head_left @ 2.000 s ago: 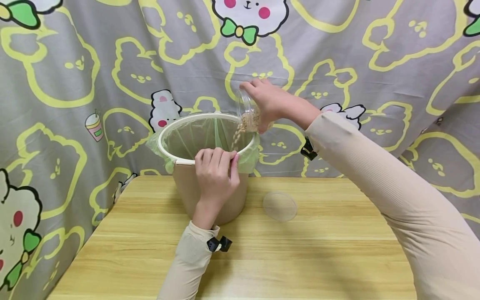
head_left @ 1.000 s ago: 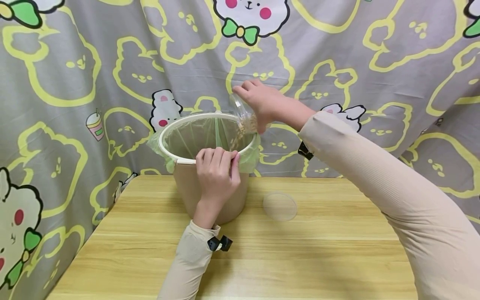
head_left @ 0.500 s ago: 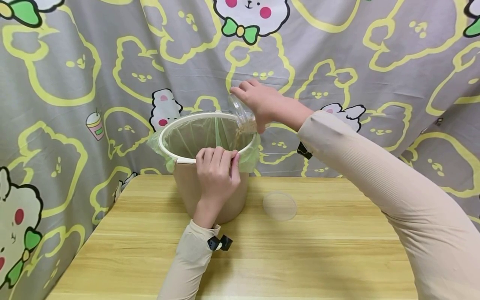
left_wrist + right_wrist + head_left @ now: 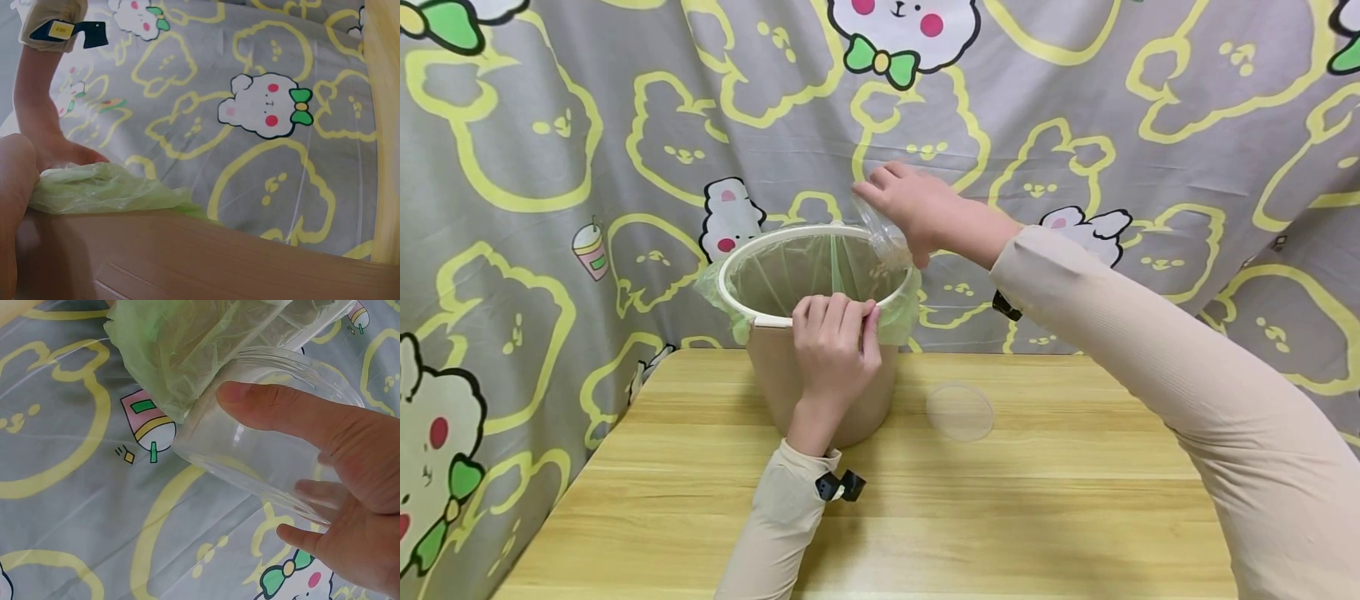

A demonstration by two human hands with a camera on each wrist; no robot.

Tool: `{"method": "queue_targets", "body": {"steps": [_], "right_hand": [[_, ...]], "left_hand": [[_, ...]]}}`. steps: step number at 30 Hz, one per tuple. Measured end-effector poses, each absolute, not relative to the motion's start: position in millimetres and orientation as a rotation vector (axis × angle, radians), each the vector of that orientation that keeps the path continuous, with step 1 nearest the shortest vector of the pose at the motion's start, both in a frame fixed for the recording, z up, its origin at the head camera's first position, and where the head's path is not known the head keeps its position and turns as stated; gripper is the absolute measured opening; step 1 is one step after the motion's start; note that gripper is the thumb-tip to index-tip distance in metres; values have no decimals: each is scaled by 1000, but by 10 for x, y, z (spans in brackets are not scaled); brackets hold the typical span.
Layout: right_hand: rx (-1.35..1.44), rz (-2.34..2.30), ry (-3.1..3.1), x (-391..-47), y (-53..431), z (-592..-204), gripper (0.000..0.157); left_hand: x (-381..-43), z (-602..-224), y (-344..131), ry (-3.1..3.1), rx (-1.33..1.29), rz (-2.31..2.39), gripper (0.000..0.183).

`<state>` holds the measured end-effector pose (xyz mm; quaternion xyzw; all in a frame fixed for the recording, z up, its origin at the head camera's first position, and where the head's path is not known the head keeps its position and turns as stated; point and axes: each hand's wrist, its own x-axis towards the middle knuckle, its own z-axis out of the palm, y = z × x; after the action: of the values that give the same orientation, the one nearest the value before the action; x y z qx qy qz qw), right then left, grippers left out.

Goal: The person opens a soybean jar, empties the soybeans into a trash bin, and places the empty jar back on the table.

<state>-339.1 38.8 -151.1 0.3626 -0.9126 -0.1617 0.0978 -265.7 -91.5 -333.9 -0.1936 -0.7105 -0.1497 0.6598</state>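
In the head view a beige trash bin (image 4: 771,375) with a white rim (image 4: 722,283) stands on the table, lined with a pale green plastic bag (image 4: 904,315). My left hand (image 4: 837,346) grips the near rim, fingers over the edge. Above the right side of the rim, my right hand (image 4: 913,208) holds a clear plastic jar (image 4: 880,229) tilted mouth-down toward the bin. A few small tan pieces (image 4: 877,268) show under its mouth. The right wrist view shows the see-through jar (image 4: 250,447) between thumb and fingers, with no tan pieces visible in it.
A clear round lid (image 4: 959,412) lies flat on the wooden table (image 4: 1037,467), right of the bin. Behind the table hangs a grey patterned curtain (image 4: 1045,108). Black wrist cameras (image 4: 840,486) sit at both cuffs.
My right hand has moved slightly left and tipped the jar further. The stream of tan pieces has thinned to a few, and the jar has emptied. The left hand has stayed put.
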Motion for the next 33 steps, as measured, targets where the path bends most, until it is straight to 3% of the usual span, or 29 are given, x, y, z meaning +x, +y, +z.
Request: {"method": "queue_targets", "body": {"steps": [8, 23, 33], "right_hand": [[1083, -608, -2656, -3348, 321, -1550, 129], [1138, -707, -2493, -3275, 277, -1648, 98], [1193, -669, -2386, -3243, 266, -1704, 89]], "left_hand": [[-2656, -3337, -914, -1613, -443, -334, 13], [-2653, -3339, -919, -1619, -436, -332, 14], [-2655, -3337, -919, -1616, -433, -332, 11]]}}
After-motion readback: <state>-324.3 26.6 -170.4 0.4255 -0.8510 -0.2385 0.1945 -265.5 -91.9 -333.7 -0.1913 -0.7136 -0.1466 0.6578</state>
